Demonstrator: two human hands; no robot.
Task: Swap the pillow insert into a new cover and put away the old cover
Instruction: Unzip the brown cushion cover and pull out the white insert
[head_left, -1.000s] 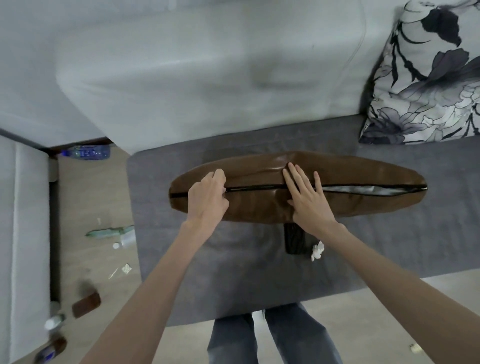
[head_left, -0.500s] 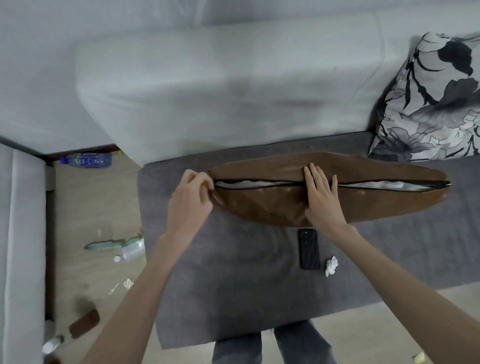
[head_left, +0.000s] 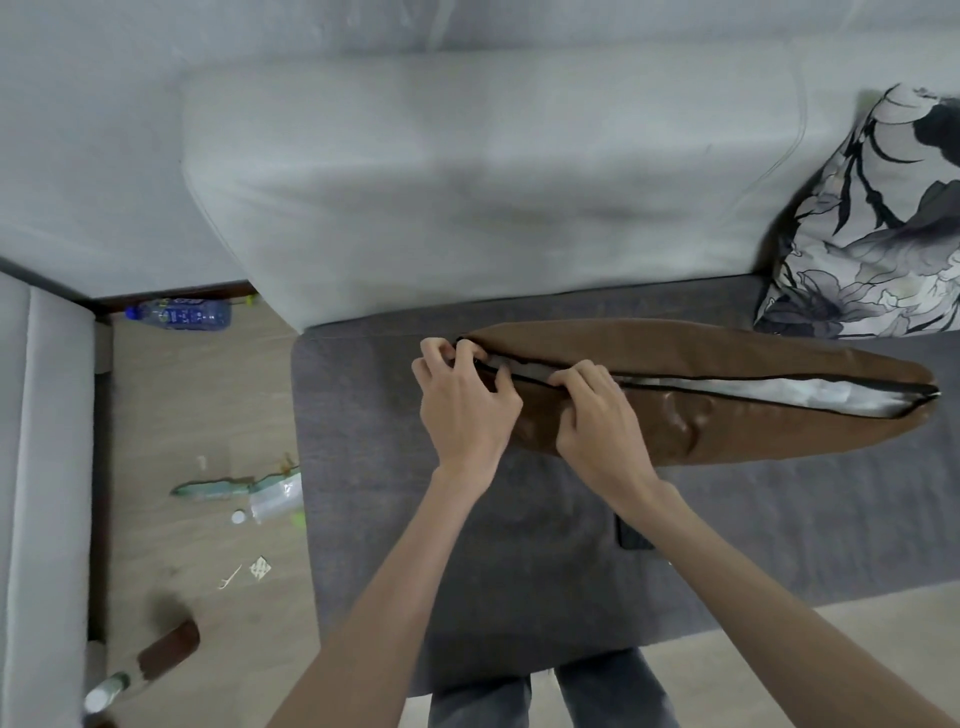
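Nearest us, our left hand (head_left: 465, 402) and right hand (head_left: 597, 415) sit close together, both pinching the brown cover (head_left: 727, 410) at its unzipped left end on the grey sofa seat (head_left: 519, 545). We judge we are opening the old cover; next, pulling the white insert (head_left: 810, 397) out through the gap. A floral pillow (head_left: 872, 228) leans farther back.
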